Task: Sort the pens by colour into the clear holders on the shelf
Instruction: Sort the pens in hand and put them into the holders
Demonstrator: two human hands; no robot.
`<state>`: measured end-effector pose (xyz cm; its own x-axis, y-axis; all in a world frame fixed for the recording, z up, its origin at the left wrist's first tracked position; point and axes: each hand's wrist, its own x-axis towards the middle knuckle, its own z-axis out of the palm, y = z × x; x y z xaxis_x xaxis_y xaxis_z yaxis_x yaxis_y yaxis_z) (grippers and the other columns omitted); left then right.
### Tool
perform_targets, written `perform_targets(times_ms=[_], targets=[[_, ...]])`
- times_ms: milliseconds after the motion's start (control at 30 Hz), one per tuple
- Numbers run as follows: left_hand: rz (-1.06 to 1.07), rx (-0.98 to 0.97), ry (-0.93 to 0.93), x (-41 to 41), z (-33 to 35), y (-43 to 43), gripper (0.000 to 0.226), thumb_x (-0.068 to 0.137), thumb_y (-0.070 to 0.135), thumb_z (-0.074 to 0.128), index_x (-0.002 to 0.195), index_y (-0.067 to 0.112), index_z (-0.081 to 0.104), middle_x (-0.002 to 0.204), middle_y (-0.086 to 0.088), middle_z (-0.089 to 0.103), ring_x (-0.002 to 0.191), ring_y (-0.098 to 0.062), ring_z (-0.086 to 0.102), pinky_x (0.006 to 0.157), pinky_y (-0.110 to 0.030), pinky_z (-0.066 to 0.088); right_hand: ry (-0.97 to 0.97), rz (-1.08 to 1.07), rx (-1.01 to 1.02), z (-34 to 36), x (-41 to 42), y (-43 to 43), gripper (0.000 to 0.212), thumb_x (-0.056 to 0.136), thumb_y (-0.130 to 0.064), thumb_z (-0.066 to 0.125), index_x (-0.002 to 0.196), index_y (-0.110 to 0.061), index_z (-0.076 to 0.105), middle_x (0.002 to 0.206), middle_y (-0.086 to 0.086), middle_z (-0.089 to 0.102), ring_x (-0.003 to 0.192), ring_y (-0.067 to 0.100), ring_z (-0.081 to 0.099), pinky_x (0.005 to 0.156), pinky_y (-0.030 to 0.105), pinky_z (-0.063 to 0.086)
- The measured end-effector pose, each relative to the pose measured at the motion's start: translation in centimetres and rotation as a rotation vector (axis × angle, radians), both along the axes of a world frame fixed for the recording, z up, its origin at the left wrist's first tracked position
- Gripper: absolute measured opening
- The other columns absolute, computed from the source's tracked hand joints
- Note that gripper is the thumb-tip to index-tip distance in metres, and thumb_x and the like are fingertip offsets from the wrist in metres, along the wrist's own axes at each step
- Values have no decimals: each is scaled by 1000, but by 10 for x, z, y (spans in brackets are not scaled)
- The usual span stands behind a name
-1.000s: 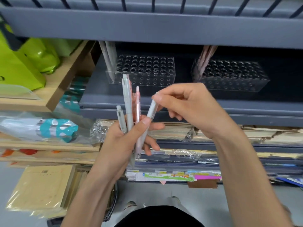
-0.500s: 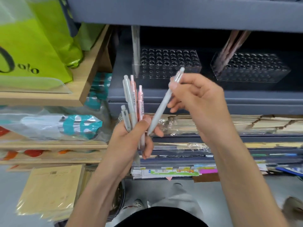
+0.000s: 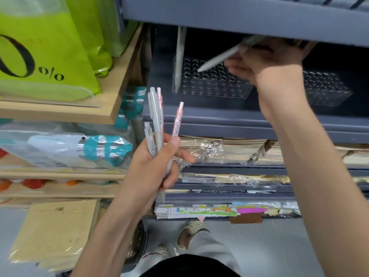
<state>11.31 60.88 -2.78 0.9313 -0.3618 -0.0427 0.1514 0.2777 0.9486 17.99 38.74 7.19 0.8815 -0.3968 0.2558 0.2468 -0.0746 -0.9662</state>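
Note:
My right hand [image 3: 267, 62] holds one grey pen [image 3: 217, 59] slanted tip-down over the left clear holder [image 3: 209, 84] on the dark shelf. The tip hangs just above the holder's holes. One grey pen [image 3: 178, 60] stands upright in that holder's left end. My left hand [image 3: 155, 166] grips a bunch of pens [image 3: 157, 124] in front of the shelf, grey ones and pink ones, their tops pointing up. A second clear holder [image 3: 327, 90] sits further right, partly hidden behind my right arm.
The upper shelf's grey edge [image 3: 239, 19] hangs low over the holders. Green bags [image 3: 46, 52] stand on a wooden shelf at the left. Stacks of wrapped paper goods [image 3: 229, 150] fill the shelves below. My feet [image 3: 189, 230] show on the grey floor.
My right hand pulled a grey pen out of the bunch, turned it tip-down and carried it up to the left holder. The view moved closer to the shelf.

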Motion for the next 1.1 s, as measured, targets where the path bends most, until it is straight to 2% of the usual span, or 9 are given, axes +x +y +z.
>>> perform_targets(times_ms=[133,267,333,433,633,767,900,1000,1100], targets=[[-7,36,-7,-4,-3,7,24,90,46,58,88,23,65,81,-8,73,35,-12,37,36,-18,27,-58,-73,-11,-7,39,8,18,93,-1,61,78,-11,58,67,1,69,59,15,70,62,27,59],[0,59,3,-5,-6,11,25,89,52,58,88,31,73,82,-9,73,36,-12,42,36,-17,29,1,-93,-360,-15,65,13,23,96,-18,57,74,-24,60,72,-8,69,71,13,71,78,38,60],[13,69,2,-4,-7,11,25,90,49,58,89,30,74,82,-9,73,37,-11,42,36,-18,29,52,-65,-513,-15,73,16,19,96,-30,54,80,-25,62,74,-12,69,72,5,70,79,29,58],[25,87,-8,-5,-9,12,26,91,48,58,85,29,75,81,-8,72,37,-11,42,36,-19,30,163,-31,-638,-13,84,22,25,95,-42,49,90,-23,65,74,-12,70,62,-5,66,63,10,50],[36,91,-2,-5,-11,14,28,91,45,58,79,26,74,65,-2,66,37,-11,42,36,-19,30,208,22,-670,-14,98,29,33,95,-41,53,111,-14,65,89,-1,71,61,-2,63,69,21,54],[44,100,-11,-4,-13,20,32,91,49,59,81,22,74,70,-33,54,38,-14,38,37,-19,29,163,1,-613,-19,99,30,27,93,-33,57,106,-10,65,84,0,70,64,6,67,73,32,57],[52,102,1,-2,-17,23,36,93,47,57,82,19,74,51,-13,50,37,-13,35,37,-20,29,179,14,-556,-18,92,29,13,93,-22,58,97,-12,66,84,3,72,75,15,71,79,42,58],[64,101,4,-1,-17,23,33,92,48,59,87,20,76,73,-38,52,40,-16,35,38,-20,30,113,-34,-437,-13,70,30,12,93,-17,59,81,-20,63,74,-2,68,60,11,67,59,33,58],[64,67,1,0,-15,21,35,86,51,60,91,21,77,76,-27,63,39,-12,38,37,-20,30,124,137,-289,-15,26,35,14,92,-10,63,78,-15,65,64,1,67,45,13,55,42,25,43]])
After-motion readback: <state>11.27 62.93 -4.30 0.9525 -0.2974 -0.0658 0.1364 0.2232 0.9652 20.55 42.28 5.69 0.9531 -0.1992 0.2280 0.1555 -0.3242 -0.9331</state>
